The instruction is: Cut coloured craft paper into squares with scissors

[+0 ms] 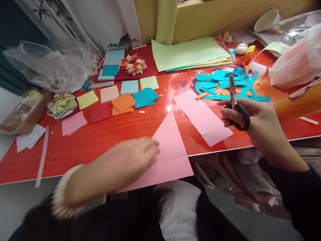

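Observation:
My right hand (260, 117) grips a pair of scissors (233, 95) with black handles, its blades pointing up and away over the table. My left hand (135, 157), blurred by motion, is over the left side of a pink paper triangle (170, 150); whether its fingers pinch the paper cannot be made out. The triangle's tip points away from me and its lower part hangs past the table's front edge. Between it and the scissors lies a long pink paper strip (202, 117), flat on the red table (100, 144).
Blue and orange scraps (223, 83) lie piled at the right. Small square papers (122, 103) in several colours spread across the left and middle. Behind are large green sheets (185, 52) and a folded-paper cluster (135, 63). Plastic bags (55, 67) and a box (25, 110) stand left.

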Available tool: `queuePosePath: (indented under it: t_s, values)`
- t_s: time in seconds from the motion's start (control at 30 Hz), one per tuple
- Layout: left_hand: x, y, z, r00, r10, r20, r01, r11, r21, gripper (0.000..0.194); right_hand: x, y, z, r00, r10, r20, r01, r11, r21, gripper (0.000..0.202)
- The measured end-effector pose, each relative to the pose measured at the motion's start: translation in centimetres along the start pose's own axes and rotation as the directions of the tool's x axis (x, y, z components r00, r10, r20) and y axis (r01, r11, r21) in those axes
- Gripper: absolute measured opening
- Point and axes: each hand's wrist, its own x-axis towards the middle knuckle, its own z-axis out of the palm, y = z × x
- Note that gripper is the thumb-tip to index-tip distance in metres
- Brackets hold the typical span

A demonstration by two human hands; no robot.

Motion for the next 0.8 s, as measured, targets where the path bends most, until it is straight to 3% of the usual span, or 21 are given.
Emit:
queuePosePath:
  t_s: [0.07, 0.13, 0.2, 0.3, 0.4, 0.5, 0.63, 0.8]
  values:
    - [4.3, -2.0, 1.0, 0.994, -0.066, -0.082, 0.076, 0.989, 0.128, 0.033, -0.3, 0.0, 0.6, 1.0, 0.019, 0.024, -0.021, 0.998, 0.058, 0.025]
    - [7.8, -3.3, 2.2, 0.97, -0.153, -0.187, 0.181, 0.973, 0.142, 0.033, -0.6, -0.1, 1.1, 0.998, 0.03, 0.062, -0.035, 0.995, 0.089, 0.026]
    - [10.3, -3.9, 3.1, 0.956, -0.204, -0.209, 0.222, 0.973, 0.067, 0.032, -0.8, -0.2, 1.5, 0.995, 0.029, 0.098, -0.039, 0.994, 0.098, 0.024]
    - [12.3, -3.9, 3.4, 0.953, -0.252, -0.169, 0.252, 0.968, -0.024, 0.028, -1.0, -0.3, 1.9, 0.988, 0.037, 0.15, -0.053, 0.993, 0.102, 0.023]
    - [12.8, -3.5, 2.9, 0.949, -0.294, -0.111, 0.282, 0.953, -0.111, 0.027, -1.3, -0.1, 2.2, 0.977, 0.067, 0.202, -0.09, 0.99, 0.105, 0.025]
    - [12.2, -2.9, 2.0, 0.943, -0.326, -0.064, 0.282, 0.887, -0.365, 0.029, -1.6, 0.2, 2.5, 0.963, 0.075, 0.26, -0.102, 0.99, 0.095, 0.029]
    - [10.5, -2.2, 0.9, 0.942, -0.33, -0.059, 0.192, 0.674, -0.713, 0.026, -1.7, 0.2, 3.2, 0.935, 0.086, 0.344, -0.109, 0.993, 0.047, 0.035]
    - [8.9, -1.7, 0.5, 0.92, -0.384, -0.082, 0.112, 0.457, -0.883, 0.025, -1.9, -0.5, 4.2, 0.88, 0.169, 0.444, -0.231, 0.969, 0.088, 0.033]
